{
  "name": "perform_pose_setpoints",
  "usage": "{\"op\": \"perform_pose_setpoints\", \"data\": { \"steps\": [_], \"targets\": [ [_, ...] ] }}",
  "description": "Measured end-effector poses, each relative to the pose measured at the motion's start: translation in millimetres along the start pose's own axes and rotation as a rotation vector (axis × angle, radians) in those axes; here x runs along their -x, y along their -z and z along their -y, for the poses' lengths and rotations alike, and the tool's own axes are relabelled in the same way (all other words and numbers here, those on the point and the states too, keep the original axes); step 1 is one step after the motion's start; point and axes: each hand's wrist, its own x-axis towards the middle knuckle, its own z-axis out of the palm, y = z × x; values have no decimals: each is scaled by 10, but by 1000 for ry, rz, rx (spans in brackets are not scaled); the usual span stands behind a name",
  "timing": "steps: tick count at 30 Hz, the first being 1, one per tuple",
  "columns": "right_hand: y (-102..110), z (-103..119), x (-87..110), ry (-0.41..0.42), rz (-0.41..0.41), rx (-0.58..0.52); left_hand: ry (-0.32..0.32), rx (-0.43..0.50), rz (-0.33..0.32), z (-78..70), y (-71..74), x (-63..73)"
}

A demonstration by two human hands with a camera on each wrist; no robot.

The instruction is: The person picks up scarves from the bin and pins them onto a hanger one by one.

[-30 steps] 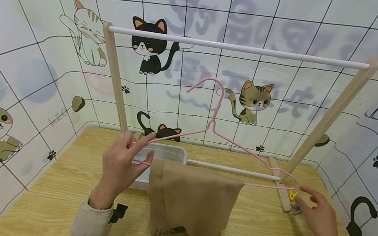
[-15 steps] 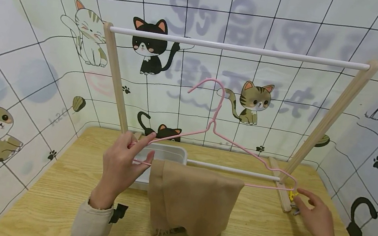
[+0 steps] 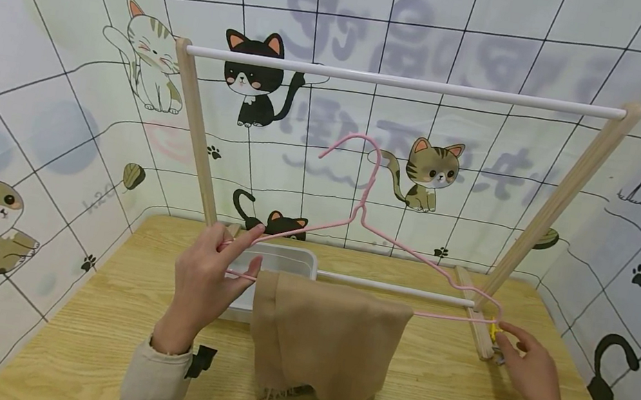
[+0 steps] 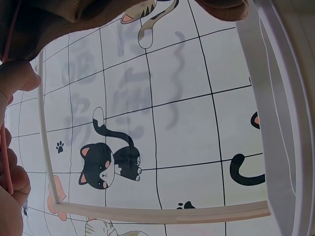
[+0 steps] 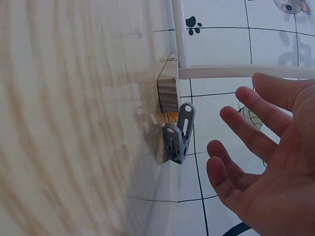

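Note:
My left hand (image 3: pixel 207 276) grips the left end of a pink wire hanger (image 3: pixel 368 190), which it holds up over the table. Folded over the hanger's bottom bar, a brown cloth (image 3: pixel 329 341) with a fringed lower edge hangs down. In the left wrist view the thumb (image 4: pixel 19 77) lies close under the cloth. My right hand (image 3: pixel 531 377) is at the hanger's right end, its index fingertip right at the bend. The right wrist view shows its fingers (image 5: pixel 248 135) loosely spread, with nothing held. Just beyond them a grey clothespin (image 5: pixel 178 140) lies on the table.
A wooden rack with a white top rod (image 3: pixel 402 82) stands behind the hanger. Its lower rod (image 3: pixel 394 288) runs near the tabletop. At the back left is a white plastic tray (image 3: pixel 306 254). A yellow clothespin (image 3: pixel 493 331) lies beside the rack's right foot (image 3: pixel 483 341).
My right hand has moved left to the hanger's right end, in front of the clothespins. The left hand, hanger and cloth have stayed almost still.

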Motion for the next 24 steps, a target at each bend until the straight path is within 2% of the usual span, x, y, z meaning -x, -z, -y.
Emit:
{"op": "perform_pose_setpoints", "data": {
  "steps": [14,24],
  "targets": [
    [-12,-8,-8,-36,69,-7,-3,1,6,-5,1,3],
    [-6,-45,-40,-69,168,2,-1,7,7,-4,-3,3]
  ]
}}
